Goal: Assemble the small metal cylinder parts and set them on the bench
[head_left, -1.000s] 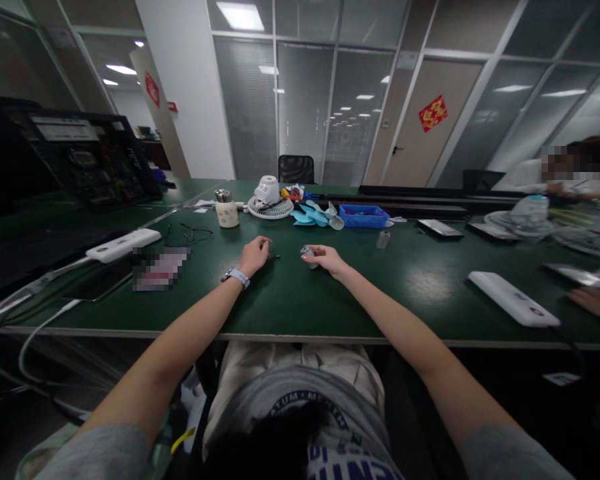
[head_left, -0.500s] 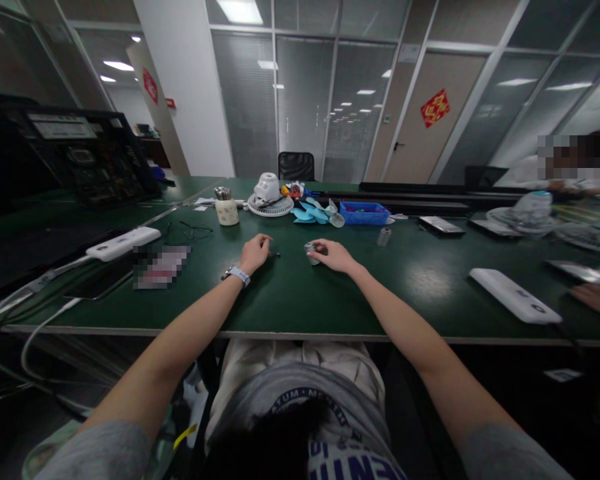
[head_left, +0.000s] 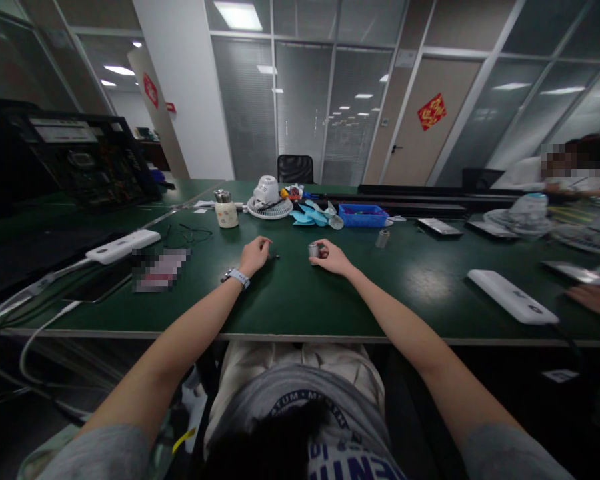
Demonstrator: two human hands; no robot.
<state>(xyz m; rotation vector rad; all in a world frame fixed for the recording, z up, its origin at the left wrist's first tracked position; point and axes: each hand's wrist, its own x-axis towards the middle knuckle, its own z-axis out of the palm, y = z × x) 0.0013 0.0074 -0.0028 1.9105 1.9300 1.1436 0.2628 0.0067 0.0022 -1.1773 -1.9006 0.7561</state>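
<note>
The left hand (head_left: 255,255) is resting at the green table (head_left: 290,300) with bent fingers, and a small dark piece (head_left: 276,257) is lying just beside them, at three o'clock; whether the fingers are pinching it, one cannot tell. More to the right, a metal cylinder (head_left: 313,253) is sitting at the nine o'clock side of the right hand (head_left: 334,257), between the thumb and the fingers, which are clasping it.

Around this cylinder, with twelve o'clock being away from the person, an opened computer case (head_left: 93,160) is standing at ten o'clock, well apart. A cream jar (head_left: 227,215) is standing also at ten, but nearer, and a white fan part (head_left: 267,192) is lying at eleven. Light-blue fan blades (head_left: 310,215) are lying at twelve, and a blue tray (head_left: 363,221) is occupying one o'clock. The fingers of the right hand are hiding the right side of the held cylinder. A second metal cylinder (head_left: 383,239) is standing at two o'clock, and a white device (head_left: 513,297) is lying near four, with another person's hand (head_left: 596,300) showing beyond it.

The small dark piece is stretching roughly from nine to three o'clock. The long axis of the held cylinder is pointing nearly straight up.
</note>
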